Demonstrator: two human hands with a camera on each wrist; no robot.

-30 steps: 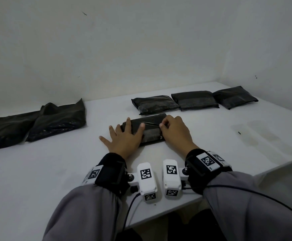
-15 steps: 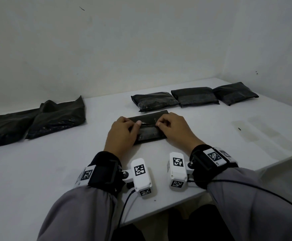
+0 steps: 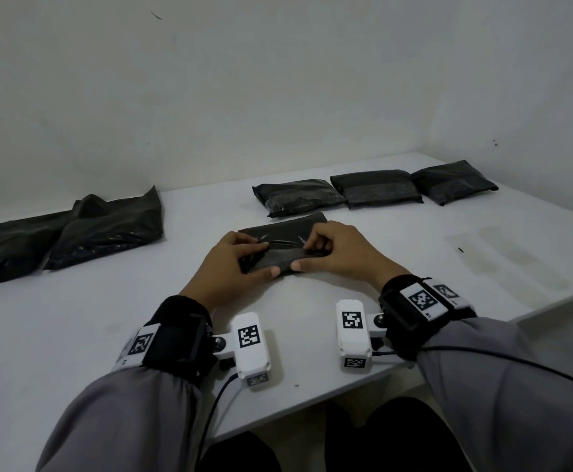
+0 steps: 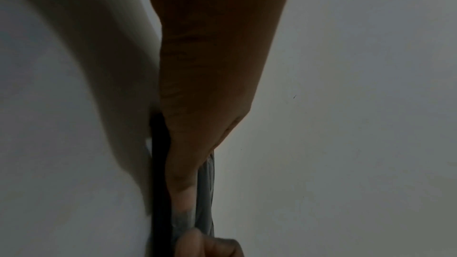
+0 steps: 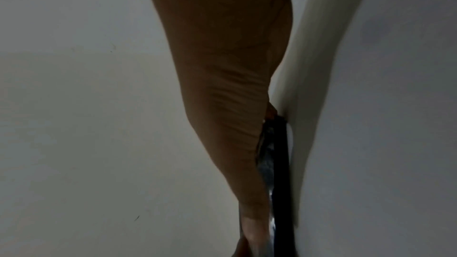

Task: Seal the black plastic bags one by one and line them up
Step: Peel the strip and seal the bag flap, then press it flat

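White walls meet in a corner behind the pale counter [image 3: 74, 335] where I work. My left hand [image 3: 230, 264] pinches the left end of the bag [image 3: 280, 258] in front of me, fingers curled over its top fold and thumb tucked at the near edge; my right hand [image 3: 332, 253] does the same at the right end, so both have a closed grip on the plastic. From my wrists I see only each thumb laid along the dark edge. This bag lies straight ahead, its long axis running left to right between my hands, neither hand nearer than the other; I judge the seal must be pressed along that line. Beyond it, three sealed bags [image 3: 373, 190] sit in a row toward the far right corner, the nearest just behind mine, so the coming move is a short push forward and left of that row. Well off to my left lies a slack pile [image 3: 74, 233] of unsealed bags. A second ago my left hand lay flat and spread on the bag while the right one pinched; now both are curled, and the near edge has lifted.
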